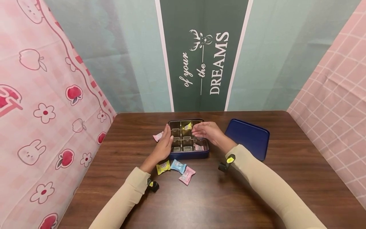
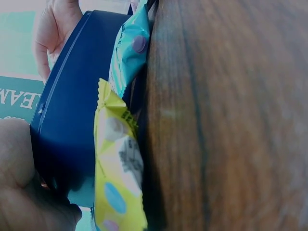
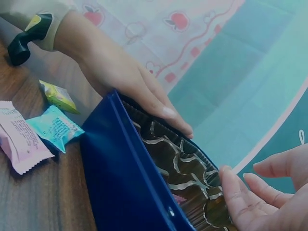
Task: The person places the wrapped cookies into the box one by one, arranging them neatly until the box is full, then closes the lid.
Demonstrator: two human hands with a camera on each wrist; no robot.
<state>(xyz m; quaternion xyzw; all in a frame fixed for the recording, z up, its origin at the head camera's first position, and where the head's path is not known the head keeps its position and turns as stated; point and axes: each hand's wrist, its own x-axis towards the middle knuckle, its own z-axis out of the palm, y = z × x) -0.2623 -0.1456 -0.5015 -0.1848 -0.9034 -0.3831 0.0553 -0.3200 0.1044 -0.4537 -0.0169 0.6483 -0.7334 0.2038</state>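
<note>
A dark blue tin [image 1: 188, 155] with a shiny gold-coloured divided tray [image 1: 187, 142] stands on the table. One yellow wrapped candy [image 1: 187, 126] lies in the back middle compartment, and a pink wrapped candy [image 1: 199, 147] is in the front right one. My left hand [image 1: 163, 148] rests along the tin's left side with its fingers straight. Over the right part of the tin, my right hand [image 1: 210, 132] has loosely bent fingers, its fingertips at the tray's edge in the right wrist view. Nothing shows between its thumb and fingers. This hand hides some right-hand compartments.
In front of the tin lie a yellow candy [image 1: 163, 167], a blue candy [image 1: 178, 166] and a pink candy [image 1: 187, 176]. Another pink candy [image 1: 158, 136] is partly behind the left hand. The blue lid [image 1: 248, 138] lies to the right on the wooden table [image 1: 217, 200].
</note>
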